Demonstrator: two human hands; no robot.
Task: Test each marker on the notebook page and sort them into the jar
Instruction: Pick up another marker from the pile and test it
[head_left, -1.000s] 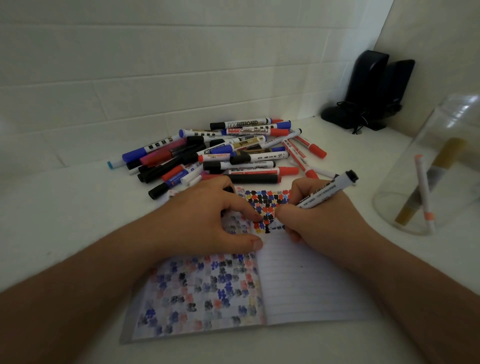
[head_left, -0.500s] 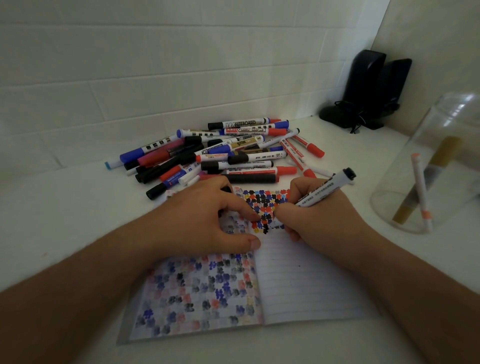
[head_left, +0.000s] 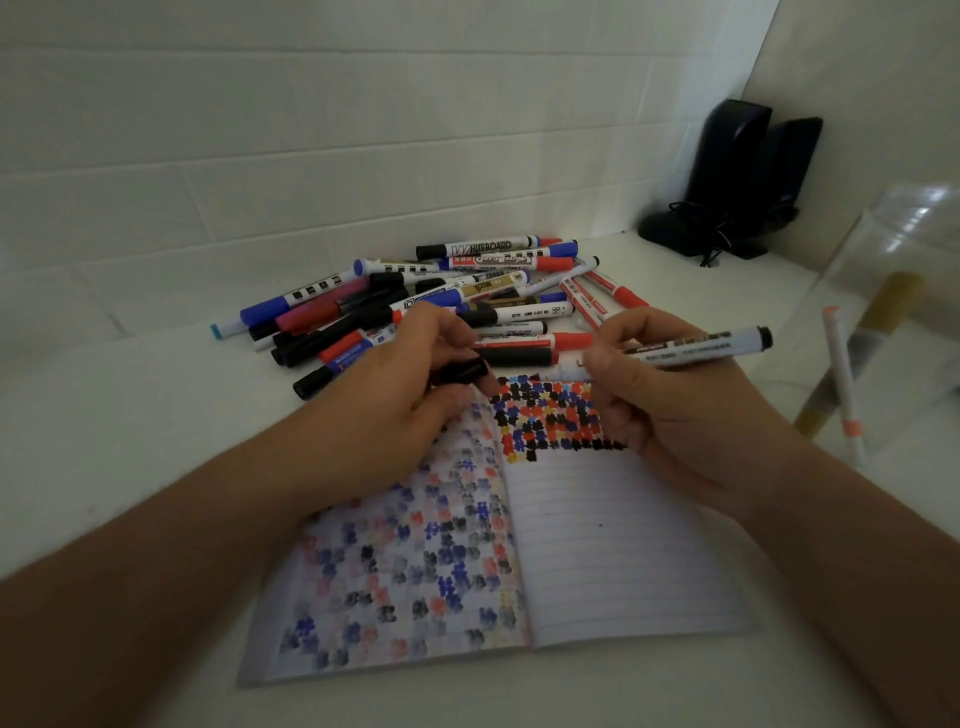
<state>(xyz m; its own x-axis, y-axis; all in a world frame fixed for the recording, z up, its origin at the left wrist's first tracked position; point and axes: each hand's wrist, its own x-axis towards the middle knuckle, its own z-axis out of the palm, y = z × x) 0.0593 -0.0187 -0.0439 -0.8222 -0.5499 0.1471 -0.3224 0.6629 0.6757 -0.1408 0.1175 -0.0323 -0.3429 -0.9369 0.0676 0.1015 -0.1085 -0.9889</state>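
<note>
black cap (head_left: 460, 371) is sitting pinched in my left hand (head_left: 410, 410); my right hand (head_left: 670, 410) is gripping the marker (head_left: 696, 349) mid-barrel above the notebook (head_left: 613, 545). it is feeling light, stiff, slick. i am counting two markers in the jar (head_left: 893, 322), roughly twenty in the pile (head_left: 431, 301).

A white table (head_left: 130, 415) set into a tiled corner carries everything here. An open notebook (head_left: 597, 561) lies flat on its near part, and just beyond the notebook a loose heap of markers (head_left: 467, 291) in black, blue, red and gold sprawls across the surface. A clear jar (head_left: 898, 322) stands on the table at the right edge, and two dark speakers (head_left: 737, 176) with a tangled cord stand in the far right corner.
</note>
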